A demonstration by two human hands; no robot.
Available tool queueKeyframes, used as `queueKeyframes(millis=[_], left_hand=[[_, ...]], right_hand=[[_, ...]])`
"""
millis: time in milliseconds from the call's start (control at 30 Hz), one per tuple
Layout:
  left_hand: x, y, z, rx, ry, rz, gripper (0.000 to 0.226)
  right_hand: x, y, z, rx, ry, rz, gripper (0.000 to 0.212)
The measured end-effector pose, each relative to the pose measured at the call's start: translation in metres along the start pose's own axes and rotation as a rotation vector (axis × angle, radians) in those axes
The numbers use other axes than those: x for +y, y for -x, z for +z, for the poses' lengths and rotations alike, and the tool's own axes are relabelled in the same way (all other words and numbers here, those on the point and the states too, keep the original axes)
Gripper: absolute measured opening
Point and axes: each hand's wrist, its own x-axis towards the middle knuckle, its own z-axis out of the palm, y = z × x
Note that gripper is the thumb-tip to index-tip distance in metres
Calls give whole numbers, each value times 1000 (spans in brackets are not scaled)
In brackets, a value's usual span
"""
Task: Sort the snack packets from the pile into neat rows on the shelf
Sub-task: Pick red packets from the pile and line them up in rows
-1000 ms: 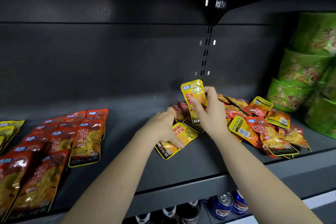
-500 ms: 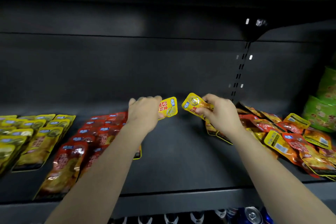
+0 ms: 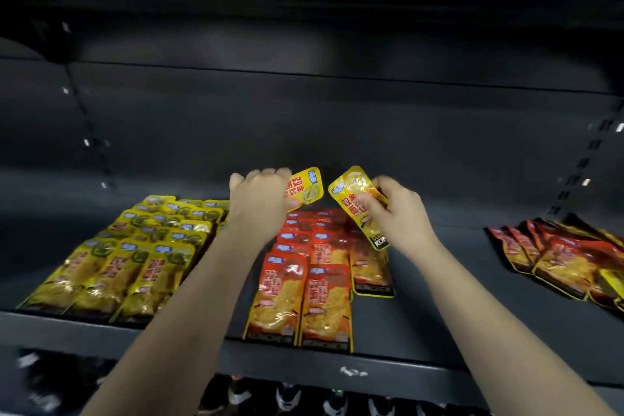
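My left hand (image 3: pixel 258 204) grips a yellow snack packet (image 3: pixel 306 189) whose top sticks out to the right of my fingers. My right hand (image 3: pixel 398 213) pinches a second yellow packet (image 3: pixel 358 199), tilted, with its black lower end hanging down. Both hands hover above the back of the red packet rows (image 3: pixel 317 277) in the middle of the dark shelf (image 3: pixel 439 324). Left of them lie the yellow packet rows (image 3: pixel 135 253). The unsorted pile (image 3: pixel 557 253) of red and yellow packets sits at the right.
The shelf's front lip (image 3: pixel 304 365) runs across below the packets. Bottle tops (image 3: pixel 287 395) show on the level beneath. A slotted upright (image 3: pixel 587 162) stands at the back right. Bare shelf lies between the red rows and the pile.
Both hands have carried their yellow packets left from the pile and now hover over the red rows. The view has swung left, so the green bowls at the right are out of sight.
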Motion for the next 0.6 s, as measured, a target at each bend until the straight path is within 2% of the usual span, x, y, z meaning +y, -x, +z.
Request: queueKeyframes(millis=[200, 467, 600], left_hand=[[-63, 5, -4, 46, 61, -69, 24], [-115, 12, -5, 57, 107, -58, 22], [-129, 13, -4, 43, 113, -58, 24]], right_hand=[[-50, 1, 46, -74, -214, 83, 19], [-96, 1, 97, -213, -387, 117, 66], [-108, 4, 117, -319, -316, 84, 51]])
